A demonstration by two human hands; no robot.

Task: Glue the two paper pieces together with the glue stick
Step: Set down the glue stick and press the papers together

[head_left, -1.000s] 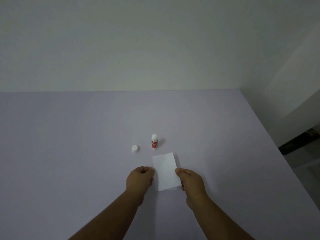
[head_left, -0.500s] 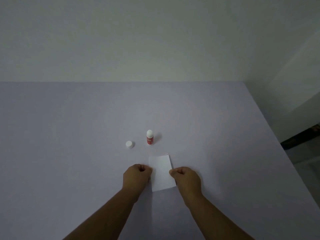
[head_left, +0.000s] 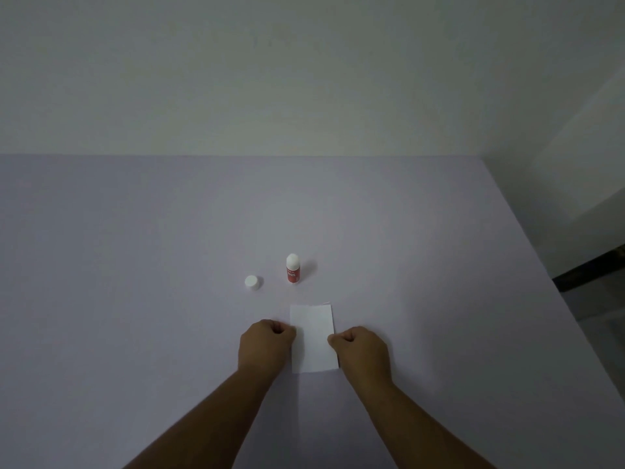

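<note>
A white rectangular paper [head_left: 313, 336] lies flat on the lilac table [head_left: 135, 265], a thin edge of a second sheet showing along its far side. My left hand [head_left: 265, 345] is a closed fist pressing on the paper's left edge. My right hand [head_left: 360, 350] is a closed fist at the paper's right edge. A red glue stick [head_left: 293, 268] stands upright with its white tip bare, a little beyond the paper. Its white cap [head_left: 252, 282] sits on the table to the left of it.
A pale wall rises behind the table's far edge. The table's right edge [head_left: 527, 238] runs diagonally, with a darker floor area [head_left: 592, 269] beyond it.
The paper has turned from tilted to square with me. Both fists stay on its side edges; the view has shifted slightly.
</note>
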